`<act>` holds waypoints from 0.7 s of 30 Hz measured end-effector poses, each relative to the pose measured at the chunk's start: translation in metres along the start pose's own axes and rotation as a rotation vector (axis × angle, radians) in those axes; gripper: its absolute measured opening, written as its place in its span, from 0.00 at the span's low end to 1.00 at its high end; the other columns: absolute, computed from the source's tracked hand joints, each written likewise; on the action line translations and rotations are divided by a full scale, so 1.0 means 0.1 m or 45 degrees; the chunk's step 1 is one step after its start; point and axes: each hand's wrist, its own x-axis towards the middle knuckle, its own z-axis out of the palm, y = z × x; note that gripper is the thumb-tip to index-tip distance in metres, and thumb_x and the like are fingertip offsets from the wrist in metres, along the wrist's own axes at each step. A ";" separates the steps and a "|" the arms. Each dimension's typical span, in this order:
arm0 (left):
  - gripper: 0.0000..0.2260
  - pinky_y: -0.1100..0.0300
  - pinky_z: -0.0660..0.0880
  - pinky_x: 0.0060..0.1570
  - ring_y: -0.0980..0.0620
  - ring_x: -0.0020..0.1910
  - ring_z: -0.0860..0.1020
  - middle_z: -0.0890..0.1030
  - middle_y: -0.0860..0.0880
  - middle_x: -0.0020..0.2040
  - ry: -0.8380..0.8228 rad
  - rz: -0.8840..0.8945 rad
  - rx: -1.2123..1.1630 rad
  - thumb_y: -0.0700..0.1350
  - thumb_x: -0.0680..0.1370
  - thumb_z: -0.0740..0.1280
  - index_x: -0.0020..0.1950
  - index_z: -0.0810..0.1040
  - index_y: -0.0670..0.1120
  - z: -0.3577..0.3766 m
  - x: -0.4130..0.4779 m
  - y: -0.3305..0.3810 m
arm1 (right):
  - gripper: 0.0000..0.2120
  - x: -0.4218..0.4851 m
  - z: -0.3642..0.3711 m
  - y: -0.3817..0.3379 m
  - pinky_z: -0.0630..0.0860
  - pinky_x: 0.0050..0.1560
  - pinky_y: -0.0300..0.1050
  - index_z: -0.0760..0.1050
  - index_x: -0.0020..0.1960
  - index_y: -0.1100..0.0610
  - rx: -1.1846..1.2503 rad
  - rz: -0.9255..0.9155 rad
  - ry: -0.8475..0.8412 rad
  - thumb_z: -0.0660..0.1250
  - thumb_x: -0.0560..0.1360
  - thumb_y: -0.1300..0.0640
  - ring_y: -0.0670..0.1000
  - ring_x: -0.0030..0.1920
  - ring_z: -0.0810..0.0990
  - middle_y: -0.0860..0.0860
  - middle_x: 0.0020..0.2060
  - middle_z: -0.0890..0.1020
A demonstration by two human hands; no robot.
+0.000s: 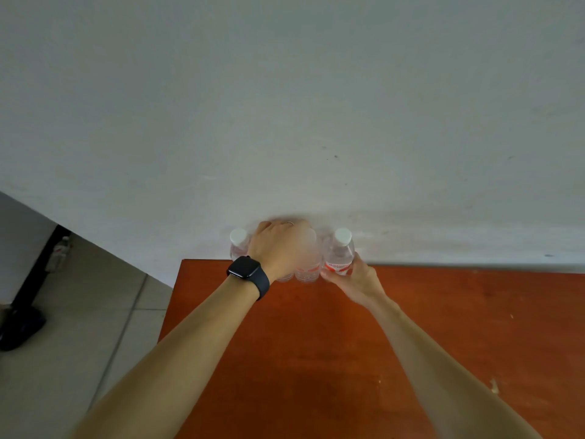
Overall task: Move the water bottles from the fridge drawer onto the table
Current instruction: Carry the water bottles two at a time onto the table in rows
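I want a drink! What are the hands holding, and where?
The right hand grips the rightmost water bottle low, around its red label. The left hand covers a middle bottle from above.

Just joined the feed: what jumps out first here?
Two bare arms reach over an orange-brown table to a row of water bottles at its far edge, against the white wall. The left hand, with a black watch, covers the middle bottles; the right hand grips the rightmost.

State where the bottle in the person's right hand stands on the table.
In the head view, the bottle stands upright at the table's far edge against the wall, rightmost in the row, held by the right hand.
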 end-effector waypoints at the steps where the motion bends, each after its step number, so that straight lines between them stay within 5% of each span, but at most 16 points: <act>1: 0.16 0.53 0.68 0.55 0.49 0.52 0.78 0.83 0.54 0.48 -0.001 -0.001 -0.007 0.63 0.77 0.67 0.59 0.75 0.54 0.01 -0.01 -0.01 | 0.36 0.03 -0.05 -0.01 0.71 0.56 0.41 0.67 0.72 0.48 -0.019 -0.022 -0.044 0.75 0.70 0.38 0.53 0.63 0.79 0.49 0.63 0.80; 6: 0.18 0.53 0.69 0.54 0.48 0.54 0.78 0.83 0.53 0.50 0.053 0.028 0.029 0.62 0.77 0.67 0.60 0.74 0.53 0.07 -0.04 0.00 | 0.38 0.08 -0.04 -0.04 0.76 0.62 0.50 0.65 0.73 0.49 -0.079 -0.034 -0.085 0.77 0.69 0.41 0.53 0.62 0.79 0.49 0.63 0.80; 11: 0.19 0.52 0.69 0.54 0.48 0.55 0.78 0.83 0.53 0.51 0.047 0.031 0.059 0.63 0.77 0.67 0.61 0.73 0.53 0.07 -0.03 0.01 | 0.42 0.05 0.02 0.08 0.75 0.50 0.42 0.58 0.73 0.54 -0.063 0.053 -0.036 0.78 0.69 0.48 0.54 0.59 0.80 0.53 0.63 0.79; 16: 0.20 0.50 0.68 0.61 0.47 0.59 0.78 0.83 0.52 0.55 0.055 0.051 0.135 0.63 0.78 0.66 0.63 0.72 0.53 0.05 -0.08 0.00 | 0.45 -0.12 0.00 0.14 0.78 0.60 0.49 0.53 0.78 0.52 -0.043 0.130 -0.018 0.77 0.71 0.50 0.56 0.68 0.76 0.55 0.73 0.72; 21: 0.21 0.46 0.71 0.64 0.45 0.61 0.79 0.82 0.48 0.61 0.236 0.039 0.149 0.56 0.77 0.70 0.67 0.75 0.50 -0.06 -0.33 0.10 | 0.39 -0.61 -0.18 0.03 0.76 0.54 0.42 0.56 0.78 0.50 -0.031 0.074 0.077 0.73 0.75 0.46 0.51 0.67 0.75 0.51 0.70 0.74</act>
